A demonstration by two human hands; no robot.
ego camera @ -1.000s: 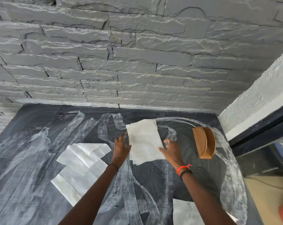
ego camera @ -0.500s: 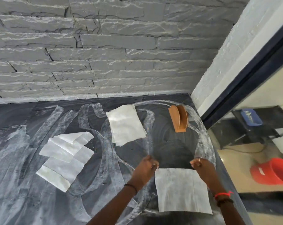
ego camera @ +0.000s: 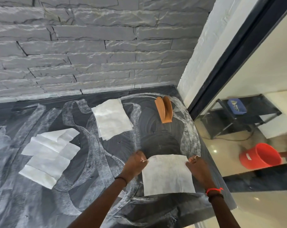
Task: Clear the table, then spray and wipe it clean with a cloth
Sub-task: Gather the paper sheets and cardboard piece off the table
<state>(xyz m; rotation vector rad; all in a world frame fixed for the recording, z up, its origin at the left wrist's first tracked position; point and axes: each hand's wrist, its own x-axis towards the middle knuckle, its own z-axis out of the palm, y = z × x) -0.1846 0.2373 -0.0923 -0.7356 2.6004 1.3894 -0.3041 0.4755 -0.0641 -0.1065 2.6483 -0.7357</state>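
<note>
Head view: white sheet (ego camera: 167,176) lies flat at the near right of the smeared dark surface (ego camera: 16,203).
Left hand (ego camera: 136,163) and right hand (ego camera: 197,167) each pinch a far corner of it; folded sheet (ego camera: 112,118) and wooden holder (ego camera: 164,109) sit beyond, apart.

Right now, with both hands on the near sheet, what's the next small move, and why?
Probably lift the near sheet clear of the table. The left hand and right hand each pinch a far corner, so it looks ready to rise. A middle pile, a left pile and a wooden holder also lie there, to clear before spraying.
</note>
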